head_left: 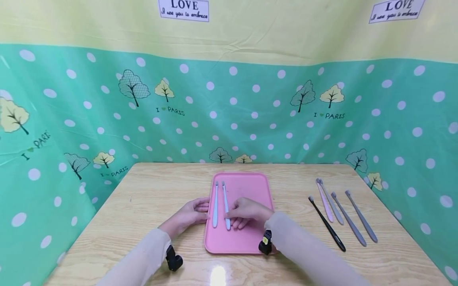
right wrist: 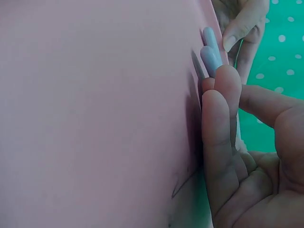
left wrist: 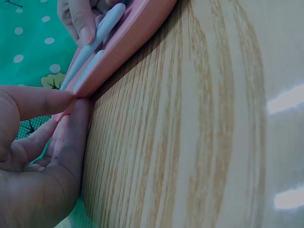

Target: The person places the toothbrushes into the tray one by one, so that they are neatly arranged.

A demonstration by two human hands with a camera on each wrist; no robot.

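Note:
A pink tray (head_left: 234,243) lies on the wooden table with two light blue toothbrushes on it, side by side, heads toward the back. My right hand (head_left: 249,210) pinches the handle of the right-hand toothbrush (head_left: 225,195) between thumb and fingers. The other toothbrush (head_left: 215,208) lies near the tray's left edge. At that edge my left hand (head_left: 189,215) holds the rim; in the left wrist view its thumb and finger (left wrist: 78,123) pinch the tray wall. Right-hand fingers (right wrist: 216,128) cover part of the held brush in the right wrist view.
To the right of the tray, several toothbrushes lie loose on the table (head_left: 161,182): a black one (head_left: 327,224), a pink one (head_left: 325,200) and grey ones (head_left: 361,215). A green and yellow patterned cloth (head_left: 229,115) hangs behind the table and along its sides.

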